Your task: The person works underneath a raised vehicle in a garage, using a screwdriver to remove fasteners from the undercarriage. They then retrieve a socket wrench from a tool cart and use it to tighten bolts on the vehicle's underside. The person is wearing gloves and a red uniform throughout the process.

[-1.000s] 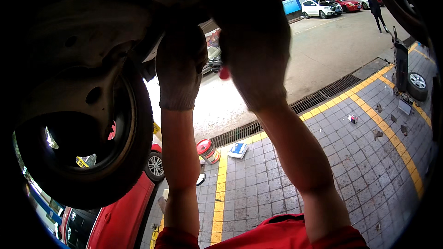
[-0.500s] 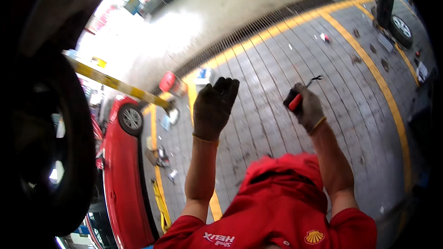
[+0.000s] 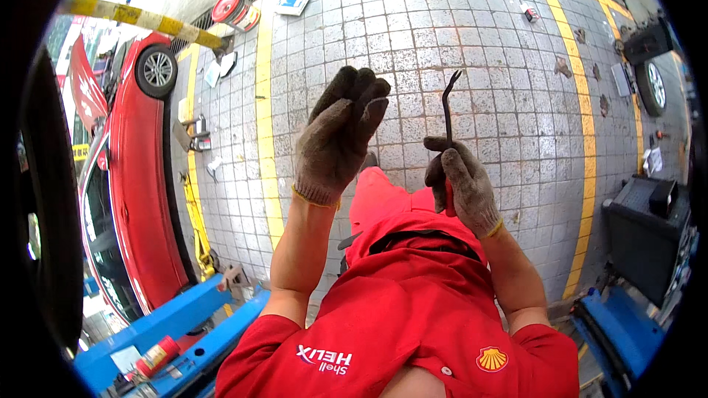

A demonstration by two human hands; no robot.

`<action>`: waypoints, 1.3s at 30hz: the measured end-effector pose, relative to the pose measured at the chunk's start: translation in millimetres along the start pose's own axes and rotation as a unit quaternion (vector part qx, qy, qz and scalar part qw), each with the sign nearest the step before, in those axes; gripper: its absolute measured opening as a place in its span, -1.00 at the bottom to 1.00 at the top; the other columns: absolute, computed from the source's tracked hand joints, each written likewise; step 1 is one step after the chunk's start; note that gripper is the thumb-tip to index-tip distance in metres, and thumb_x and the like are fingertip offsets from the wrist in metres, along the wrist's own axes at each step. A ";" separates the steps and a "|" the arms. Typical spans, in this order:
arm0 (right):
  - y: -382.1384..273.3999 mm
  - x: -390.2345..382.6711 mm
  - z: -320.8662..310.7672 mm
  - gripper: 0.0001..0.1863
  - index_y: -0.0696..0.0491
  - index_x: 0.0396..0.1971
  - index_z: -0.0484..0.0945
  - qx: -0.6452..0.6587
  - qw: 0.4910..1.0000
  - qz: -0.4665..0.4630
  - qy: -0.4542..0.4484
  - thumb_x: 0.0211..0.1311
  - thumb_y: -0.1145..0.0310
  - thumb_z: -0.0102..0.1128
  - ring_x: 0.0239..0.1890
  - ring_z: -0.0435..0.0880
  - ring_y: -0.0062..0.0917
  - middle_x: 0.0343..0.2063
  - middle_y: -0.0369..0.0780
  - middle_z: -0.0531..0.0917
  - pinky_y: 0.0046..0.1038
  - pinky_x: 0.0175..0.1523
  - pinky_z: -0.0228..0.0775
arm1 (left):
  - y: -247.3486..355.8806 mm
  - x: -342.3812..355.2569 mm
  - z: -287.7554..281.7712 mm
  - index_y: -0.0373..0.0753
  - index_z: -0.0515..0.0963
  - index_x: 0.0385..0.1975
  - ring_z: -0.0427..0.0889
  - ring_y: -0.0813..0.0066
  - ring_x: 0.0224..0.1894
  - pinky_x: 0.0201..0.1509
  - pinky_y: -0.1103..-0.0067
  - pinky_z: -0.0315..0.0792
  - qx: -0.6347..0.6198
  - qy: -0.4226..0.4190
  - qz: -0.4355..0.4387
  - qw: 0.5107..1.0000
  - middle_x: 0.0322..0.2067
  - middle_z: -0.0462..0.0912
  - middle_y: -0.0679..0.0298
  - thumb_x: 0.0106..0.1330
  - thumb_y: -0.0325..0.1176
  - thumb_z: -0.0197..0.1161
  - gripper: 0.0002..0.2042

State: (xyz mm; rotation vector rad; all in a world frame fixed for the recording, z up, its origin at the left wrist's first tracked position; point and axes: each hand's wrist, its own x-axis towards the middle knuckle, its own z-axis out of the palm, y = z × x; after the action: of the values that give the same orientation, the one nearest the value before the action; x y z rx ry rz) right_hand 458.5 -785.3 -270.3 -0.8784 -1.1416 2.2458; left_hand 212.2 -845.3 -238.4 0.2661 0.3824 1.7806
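Observation:
My left hand (image 3: 332, 140), in a dirty knitted glove, is raised at left of centre over my red-clad body, fingers extended and slightly curved, with nothing visible in it. My right hand (image 3: 468, 184), also gloved, is right of it and grips a hand tool (image 3: 447, 107) by its red handle; the dark bent shaft with a forked tip points up and away from me. The hands are apart, above the tiled floor (image 3: 413, 37) with yellow lines.
A red car (image 3: 144, 206) stands left, beside a striped yellow post (image 3: 147, 18). Blue lift beams (image 3: 144, 328) are low on both sides. A dark tire (image 3: 55, 214) edges the left. A red bucket (image 3: 234, 9), loose wheel (image 3: 650, 88) and dark cart (image 3: 638, 243) stand around.
My hands have come down from the dark car underside, and the view has tilted down toward my body and the floor. The tool in my right hand now shows fully, tip upward.

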 end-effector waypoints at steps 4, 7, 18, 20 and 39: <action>-12.6 2.0 -5.6 -0.52 0.18 0.31 0.43 -0.040 0.999 0.006 -0.007 0.68 0.12 0.03 -0.63 0.47 -0.72 -0.39 -0.25 0.66 -0.61 -0.57 0.34 | -26.0 -13.4 -6.2 -0.33 0.33 0.45 0.61 0.23 0.25 0.11 0.51 0.58 0.116 0.150 -0.016 0.982 0.23 0.61 0.08 0.67 -0.34 0.02 -0.57; -6.8 0.0 -11.0 -0.52 0.18 0.35 0.39 -0.065 0.997 0.032 0.006 0.66 0.18 0.09 -0.61 0.48 -0.73 -0.38 -0.25 0.65 -0.61 -0.55 0.36 | -60.9 -25.4 -19.6 -0.31 0.47 0.21 0.68 0.46 -0.27 -0.30 0.60 0.51 0.178 0.248 -0.071 0.950 -0.23 0.65 0.26 0.62 -0.10 0.19 -0.59; 6.8 -28.4 -78.6 -0.52 0.18 0.35 0.39 -0.189 0.974 0.125 0.017 0.58 0.31 0.16 -0.60 0.47 -0.71 -0.39 -0.28 0.67 -0.54 -0.50 0.40 | -187.0 -42.5 -46.8 -0.16 0.51 -0.26 0.48 0.56 -0.49 -0.37 0.58 0.43 0.243 0.260 -0.145 0.923 -0.50 0.50 0.38 0.57 0.03 0.24 -0.65; 3.6 -27.8 -90.7 -0.52 0.20 0.34 0.39 -0.176 0.975 0.133 0.039 0.58 0.30 0.16 -0.59 0.48 -0.70 -0.39 -0.28 0.67 -0.54 -0.50 0.40 | -204.4 -32.7 -48.9 -0.17 0.54 -0.24 0.49 0.58 -0.48 -0.37 0.59 0.43 0.244 0.248 -0.163 0.923 -0.48 0.51 0.38 0.57 0.01 0.25 -0.66; 203.5 126.0 -338.4 -0.66 0.02 -0.23 0.63 0.067 0.864 0.324 0.379 0.49 0.02 0.22 -0.66 0.44 -0.55 -0.48 -0.27 0.65 -0.38 -0.53 0.47 | -173.8 -43.8 -242.8 -0.24 0.61 0.14 0.66 0.55 -0.34 -0.25 0.56 0.59 0.345 0.491 -0.287 0.747 -0.16 0.74 0.30 0.55 -0.14 0.28 -0.65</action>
State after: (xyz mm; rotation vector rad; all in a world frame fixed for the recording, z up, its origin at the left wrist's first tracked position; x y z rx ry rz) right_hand 591.6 -634.4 -632.8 -2.0654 -0.3280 2.0202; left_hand 286.5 -879.0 -528.9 -0.3076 1.7016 0.9476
